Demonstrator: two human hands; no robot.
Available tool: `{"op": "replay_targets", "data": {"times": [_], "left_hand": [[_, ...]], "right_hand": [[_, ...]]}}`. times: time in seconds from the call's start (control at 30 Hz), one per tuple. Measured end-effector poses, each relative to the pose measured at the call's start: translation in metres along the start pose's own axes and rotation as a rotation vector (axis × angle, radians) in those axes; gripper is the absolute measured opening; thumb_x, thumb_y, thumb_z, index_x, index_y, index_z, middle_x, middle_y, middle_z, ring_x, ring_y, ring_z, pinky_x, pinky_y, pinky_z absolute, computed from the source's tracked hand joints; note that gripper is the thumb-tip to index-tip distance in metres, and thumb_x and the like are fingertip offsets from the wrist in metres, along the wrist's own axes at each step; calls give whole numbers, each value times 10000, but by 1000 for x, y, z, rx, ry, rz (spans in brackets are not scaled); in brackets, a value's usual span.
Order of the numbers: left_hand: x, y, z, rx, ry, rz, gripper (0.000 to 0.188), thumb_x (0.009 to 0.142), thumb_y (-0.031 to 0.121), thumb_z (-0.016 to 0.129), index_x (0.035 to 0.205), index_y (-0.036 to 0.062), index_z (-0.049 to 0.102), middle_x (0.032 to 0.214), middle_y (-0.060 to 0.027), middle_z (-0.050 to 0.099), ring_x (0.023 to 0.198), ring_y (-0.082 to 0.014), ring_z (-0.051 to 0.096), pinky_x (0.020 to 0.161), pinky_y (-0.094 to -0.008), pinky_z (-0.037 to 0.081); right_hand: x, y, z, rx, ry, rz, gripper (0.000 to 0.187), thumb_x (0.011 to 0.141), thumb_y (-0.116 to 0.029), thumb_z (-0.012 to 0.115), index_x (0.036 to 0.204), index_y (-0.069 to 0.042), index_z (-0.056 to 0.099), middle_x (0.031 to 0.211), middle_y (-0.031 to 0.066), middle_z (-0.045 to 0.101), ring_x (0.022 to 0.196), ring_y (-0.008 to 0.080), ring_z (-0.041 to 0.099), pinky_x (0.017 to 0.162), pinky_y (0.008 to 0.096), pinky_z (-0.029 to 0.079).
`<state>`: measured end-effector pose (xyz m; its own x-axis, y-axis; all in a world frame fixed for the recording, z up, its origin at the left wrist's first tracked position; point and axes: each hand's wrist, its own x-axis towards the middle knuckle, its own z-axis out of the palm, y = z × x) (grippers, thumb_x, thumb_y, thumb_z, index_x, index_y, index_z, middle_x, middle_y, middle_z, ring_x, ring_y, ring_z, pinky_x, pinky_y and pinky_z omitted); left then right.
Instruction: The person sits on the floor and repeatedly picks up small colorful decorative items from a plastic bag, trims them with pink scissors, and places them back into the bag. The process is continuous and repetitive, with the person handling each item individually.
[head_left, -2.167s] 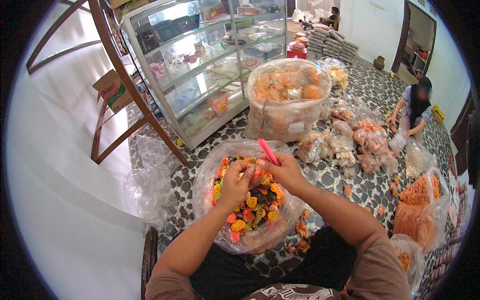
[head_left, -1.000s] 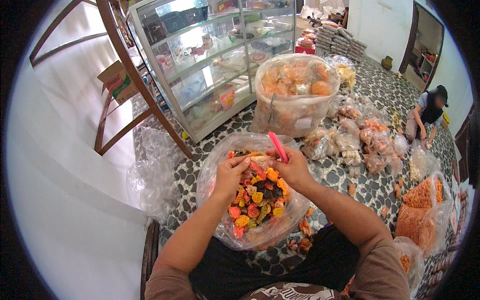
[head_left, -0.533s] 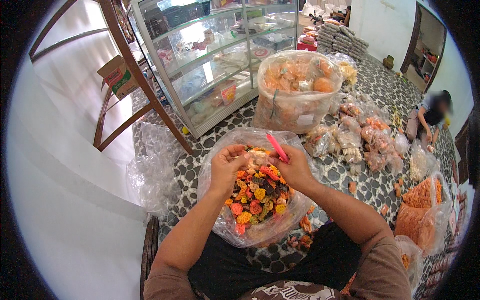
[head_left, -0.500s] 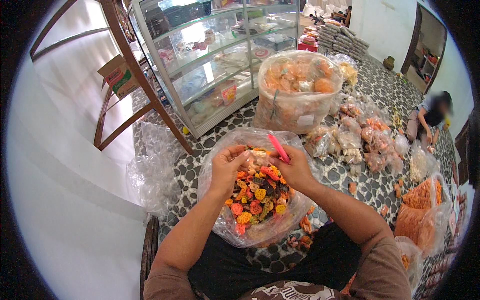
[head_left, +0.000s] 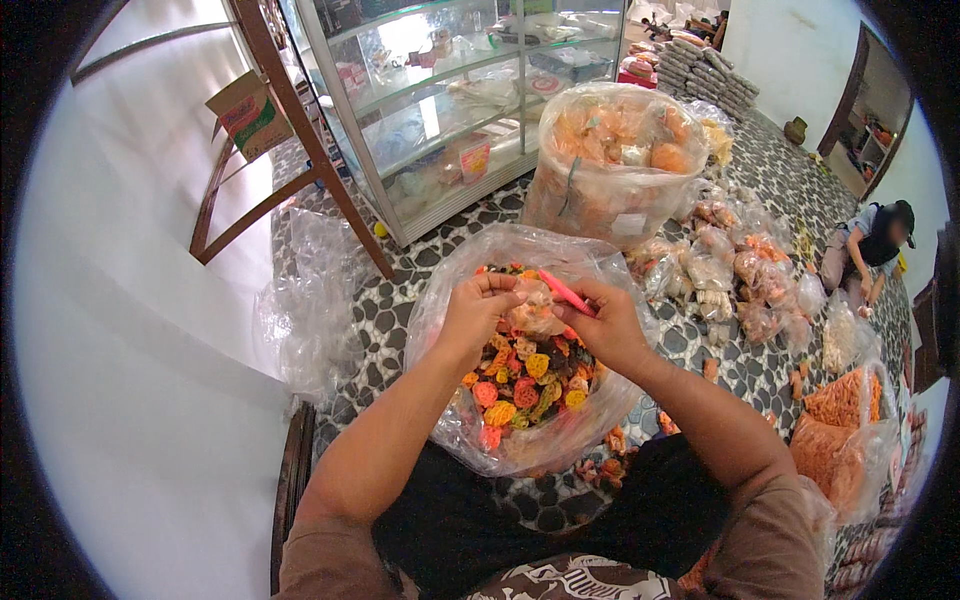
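Note:
A large clear plastic sack point(head_left: 450, 432) stands open between my legs, filled with colourful crackers point(head_left: 525, 390) in orange, yellow, pink and dark shades. Over its mouth, my left hand point(head_left: 478, 318) pinches the left side of a small clear plastic bag point(head_left: 537, 310) with pale orange contents. My right hand point(head_left: 612, 328) grips the bag's other side with its fingertips. A slim pink tool point(head_left: 566, 292) is also tucked in the right hand, slanting up to the left; its kind is unclear.
Beyond stands a big sack of orange packets point(head_left: 615, 205), beside a glass display cabinet point(head_left: 400, 130). Filled bags point(head_left: 745, 275) lie at right, near a crouching person point(head_left: 865, 250). Orange snacks fill a bag point(head_left: 840, 440) nearer. A wooden frame point(head_left: 320, 150) and crumpled plastic point(head_left: 310, 300) are left.
The pink tool has tipped from steep to flatter. The small bag shows more fully between my fingers, still held by both hands. The whole view has shifted slightly.

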<state>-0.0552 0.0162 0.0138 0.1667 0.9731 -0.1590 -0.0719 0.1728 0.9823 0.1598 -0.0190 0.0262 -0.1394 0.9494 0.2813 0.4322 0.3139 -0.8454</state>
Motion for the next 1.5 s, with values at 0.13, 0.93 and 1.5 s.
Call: {"op": "replay_targets", "data": {"times": [0.13,0.93,1.5], "left_hand": [[-9,3,2,-91,-12,31,175,939,156,740,1026,5,729,861,-25,705,700,-108,654,604,-244,515],[-20,2,2,0,45,41,342,1002,322,682,1123,2,695,859,-14,671,608,-70,558,552,-247,471],[-15,-11,76,1008,29,708,270,891,282,722,1032,51,725,1005,-158,688,924,-359,675,819,-456,541]], "right_hand": [[-1,3,3,33,3,67,169,896,-140,780,1004,-19,731,800,42,675,745,106,586,685,292,476],[-3,14,-21,277,98,335,143,962,-122,707,1045,-15,663,866,74,715,614,90,591,477,257,468],[52,144,-40,558,594,425,208,967,-231,687,1036,-36,716,756,60,690,514,112,555,441,291,429]]}}
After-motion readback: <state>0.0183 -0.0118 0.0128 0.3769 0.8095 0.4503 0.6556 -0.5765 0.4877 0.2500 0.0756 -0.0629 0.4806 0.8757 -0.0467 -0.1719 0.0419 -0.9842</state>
